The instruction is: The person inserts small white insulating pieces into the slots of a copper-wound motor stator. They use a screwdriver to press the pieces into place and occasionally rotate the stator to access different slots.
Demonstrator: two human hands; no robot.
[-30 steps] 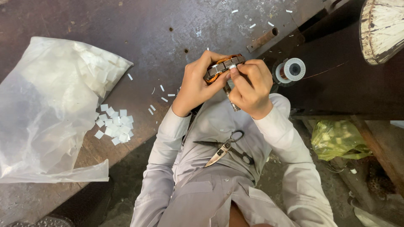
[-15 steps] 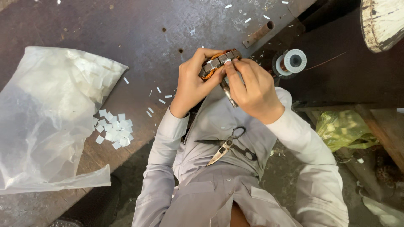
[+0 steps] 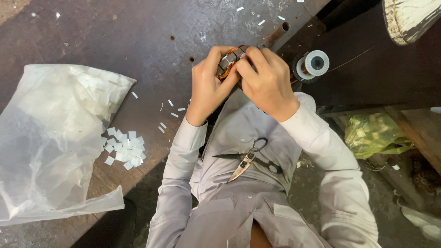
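Both hands meet at the far edge of the dark metal desk [image 3: 115,36], closed around a small wound motor core [image 3: 228,62] with copper-coloured wire and pale slot strips showing between the fingers. The left hand [image 3: 209,87] cups the core from below and from the left, its fingers curled over the top, while the right hand [image 3: 264,80] is folded over the right side with its fingertips pressed onto the upper face, as if seating one of the pale strips; whether a strip is actually pinched there cannot be told. The core sits just above the person's chest, held clear of the desk surface, with a spool of copper wire [image 3: 313,65] just beside the right hand. As to progress, the work looks to be in mid-course: several slots already show pale insulation, yet much of the core is hidden under the fingers, so how many remain cannot be judged. A heap of cut paper squares [image 3: 124,150] lies well apart on the left, next to a large clear plastic bag [image 3: 50,142], and stray slivers [image 3: 171,109] are scattered between heap and hands, which suggests plenty of pieces still unused. Scissors [image 3: 248,160] rest on the grey shirt, untouched. The core's long axis seems to run roughly left to right, tilted slightly up toward the right, its slotted side turned toward the camera, though the grip hides its ends.
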